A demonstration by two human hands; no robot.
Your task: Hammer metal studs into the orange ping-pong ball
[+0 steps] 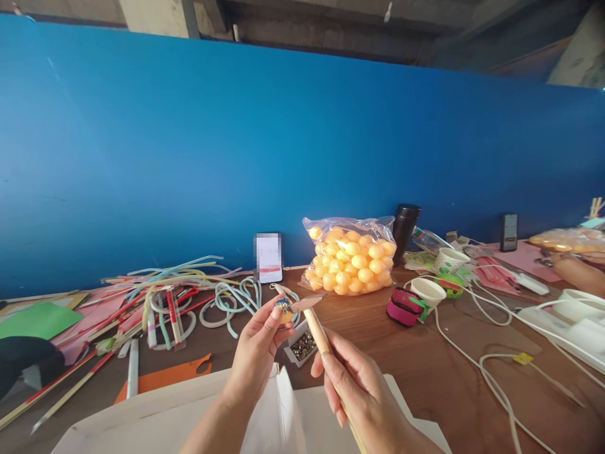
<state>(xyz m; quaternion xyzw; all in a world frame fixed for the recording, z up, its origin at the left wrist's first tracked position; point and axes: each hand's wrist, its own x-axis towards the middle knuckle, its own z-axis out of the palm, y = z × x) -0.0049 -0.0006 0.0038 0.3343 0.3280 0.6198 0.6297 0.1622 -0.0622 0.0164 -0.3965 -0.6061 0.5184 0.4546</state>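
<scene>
My left hand (258, 343) is raised over the table, its fingertips closed around a small orange ball (287, 317) with shiny metal pieces on its top. In my right hand (352, 378) is a small hammer (320, 337), gripped by its light wooden handle. The hammer's head tapers to a point on the right, and its other end is at the ball, touching or very near. Just below and behind the hands, a small white box (297, 360) holds many shiny metal tacks. White paper sheets (189, 413) lie beneath my forearms.
A clear bag of orange balls (350, 258) stands behind, beside a black bottle (405, 230). A phone (269, 258) leans at the blue partition (283, 139). Left are balloons and sticks (174, 309); right are paper cups (428, 292), a magenta pouch (404, 307), white cables (472, 353) and another person's hand (579, 271).
</scene>
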